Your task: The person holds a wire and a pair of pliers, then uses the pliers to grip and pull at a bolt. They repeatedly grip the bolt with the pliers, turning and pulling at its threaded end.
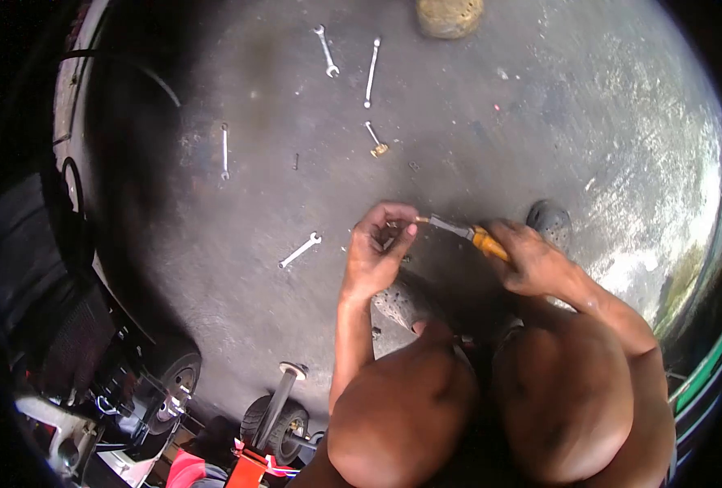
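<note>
Head view: hands (450, 248) closed, gripping pliers (468, 234).

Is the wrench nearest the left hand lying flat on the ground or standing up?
Flat: the wrench lies lengthwise on the dark floor, apart from the left hand.

No legible text, labels, brands or numbers are showing anywhere; the spanners (300, 250) on the floor (540, 106) are too small to read.
</note>
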The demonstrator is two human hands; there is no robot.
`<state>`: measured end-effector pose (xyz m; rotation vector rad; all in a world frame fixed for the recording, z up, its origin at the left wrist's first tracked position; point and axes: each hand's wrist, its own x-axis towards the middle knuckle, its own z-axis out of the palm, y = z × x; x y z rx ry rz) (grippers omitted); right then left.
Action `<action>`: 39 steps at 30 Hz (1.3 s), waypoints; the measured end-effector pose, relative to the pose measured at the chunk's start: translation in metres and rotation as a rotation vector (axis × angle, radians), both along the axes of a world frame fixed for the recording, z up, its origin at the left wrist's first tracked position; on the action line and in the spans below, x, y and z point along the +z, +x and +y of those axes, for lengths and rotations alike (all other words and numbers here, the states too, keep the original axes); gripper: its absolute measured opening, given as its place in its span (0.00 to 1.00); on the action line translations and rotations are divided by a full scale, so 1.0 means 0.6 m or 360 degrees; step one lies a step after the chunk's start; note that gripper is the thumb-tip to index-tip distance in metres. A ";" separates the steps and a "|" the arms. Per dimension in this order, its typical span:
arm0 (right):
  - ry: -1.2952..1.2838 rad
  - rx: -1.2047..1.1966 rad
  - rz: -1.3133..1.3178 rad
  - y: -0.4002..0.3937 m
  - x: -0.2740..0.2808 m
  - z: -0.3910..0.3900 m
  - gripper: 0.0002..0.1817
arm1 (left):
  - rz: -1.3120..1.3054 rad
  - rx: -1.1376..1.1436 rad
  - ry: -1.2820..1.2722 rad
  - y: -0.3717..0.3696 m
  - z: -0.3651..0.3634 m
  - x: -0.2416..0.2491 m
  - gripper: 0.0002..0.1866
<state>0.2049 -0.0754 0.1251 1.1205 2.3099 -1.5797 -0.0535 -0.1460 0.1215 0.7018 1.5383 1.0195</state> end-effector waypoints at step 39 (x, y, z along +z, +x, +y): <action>-0.0159 0.0004 0.0010 -0.002 0.008 0.002 0.24 | 0.0019 0.0075 0.0168 0.005 0.002 0.012 0.08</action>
